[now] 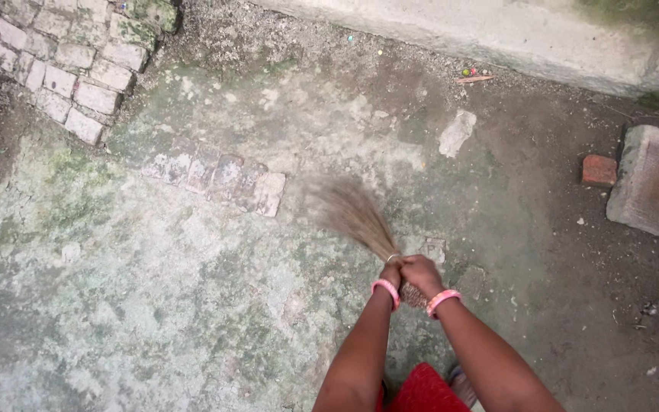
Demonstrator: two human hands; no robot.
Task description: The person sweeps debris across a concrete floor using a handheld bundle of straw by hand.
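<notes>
Both hands, left hand (391, 273) and right hand (421, 275), keep a clamped grip on a straw broom (352, 214). Its brown bristles fan out, blurred, over the mossy concrete floor (154, 290).

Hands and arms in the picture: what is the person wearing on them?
The arms are bare, with no sleeves. The left hand has a pink bangle around its wrist, and the right hand has a pink bangle too, with pale stripes across it. No gloves. I cannot make out any rings.

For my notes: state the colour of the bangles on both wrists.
Pink bangles, one on each wrist, seen in the head view.
</notes>
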